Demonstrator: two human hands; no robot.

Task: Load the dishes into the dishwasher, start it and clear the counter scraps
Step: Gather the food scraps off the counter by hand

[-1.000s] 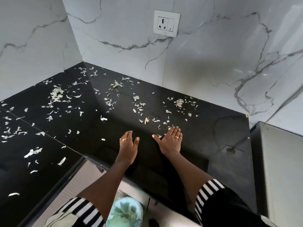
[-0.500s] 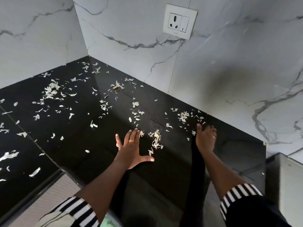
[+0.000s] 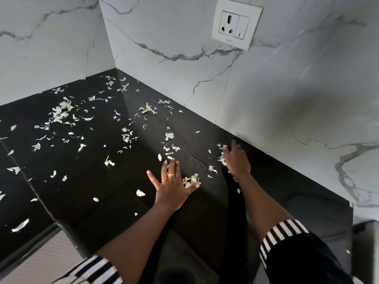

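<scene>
Pale vegetable scraps (image 3: 61,112) lie scattered over the black counter (image 3: 92,181), thickest toward the back left corner. My left hand (image 3: 171,186) lies flat on the counter with fingers spread, a small heap of scraps (image 3: 191,179) against its thumb side. My right hand (image 3: 236,158) reaches further back near the wall, palm down with fingers extended, touching a cluster of scraps (image 3: 222,158) at its left edge. Neither hand holds anything. No dishes or dishwasher are in view.
Marble-look walls (image 3: 297,89) meet at the back corner. A white socket and switch plate (image 3: 235,23) sits on the right wall. The counter's front edge (image 3: 30,251) runs at lower left. A dark object (image 3: 365,249) stands at the far right.
My right hand has moved from beside the left hand out to the back wall. My left hand has slid forward, and scraps have bunched beside its thumb.
</scene>
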